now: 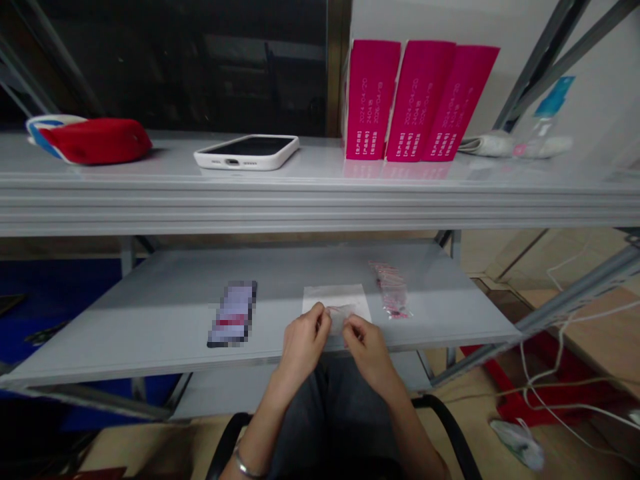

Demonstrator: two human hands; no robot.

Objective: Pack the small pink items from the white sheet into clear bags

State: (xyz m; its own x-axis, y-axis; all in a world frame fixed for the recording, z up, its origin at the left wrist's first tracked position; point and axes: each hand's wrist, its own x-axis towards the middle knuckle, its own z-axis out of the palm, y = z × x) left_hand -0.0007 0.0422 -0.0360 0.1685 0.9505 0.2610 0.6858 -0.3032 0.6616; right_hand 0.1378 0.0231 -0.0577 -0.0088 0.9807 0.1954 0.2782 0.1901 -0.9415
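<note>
Over a white sheet of paper (320, 293) on the lower shelf, both my hands pinch a small clear plastic bag (339, 320) with a reddish line along its top. My left hand (306, 335) has thumb and fingers closed on the bag's left edge. Opposite it, my right hand (367, 341) grips the right edge with bent fingers. Whatever is inside the bag is too small to tell. A row of overlapping similar clear bags (391, 290) with red marks lies to the right of the paper.
A phone (233, 313) with a blurred screen lies left of the paper. The upper shelf (320, 193) carries a white-cased phone (247, 152), a red pouch (100, 141), three magenta boxes (373, 100) and a spray bottle (543, 127). White cables (545, 380) hang at the right.
</note>
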